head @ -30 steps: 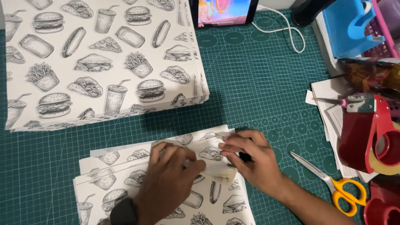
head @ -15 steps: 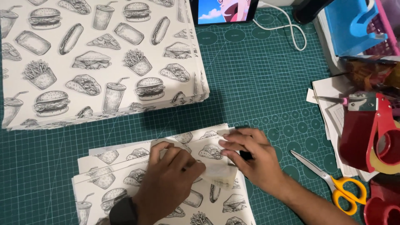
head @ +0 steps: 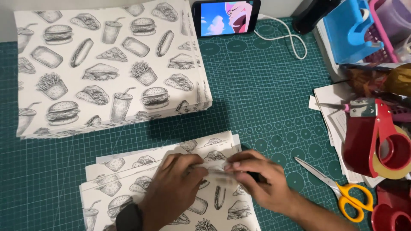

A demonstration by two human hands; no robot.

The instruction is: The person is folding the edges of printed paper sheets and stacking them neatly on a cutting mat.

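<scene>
A small stack of food-print paper sheets (head: 128,179) lies on the green cutting mat (head: 265,98) near its front edge. Both my hands rest on top of it. My left hand (head: 177,188), with a black watch on its wrist, and my right hand (head: 263,182) meet fingertip to fingertip. Between them they pinch a pale translucent strip (head: 215,169) that looks like tape. A small dark object (head: 253,176) lies under my right hand's fingers; I cannot tell what it is.
A larger stack of the same printed paper (head: 111,68) lies at the back left. A phone (head: 225,17) with a white cable stands at the back. Scissors with yellow handles (head: 338,190), a red tape dispenser (head: 376,141) and a blue dispenser (head: 349,34) crowd the right side.
My hands have come together over the small stack, so the fingertips now meet on the strip. The view has tilted a little, showing more of the back.
</scene>
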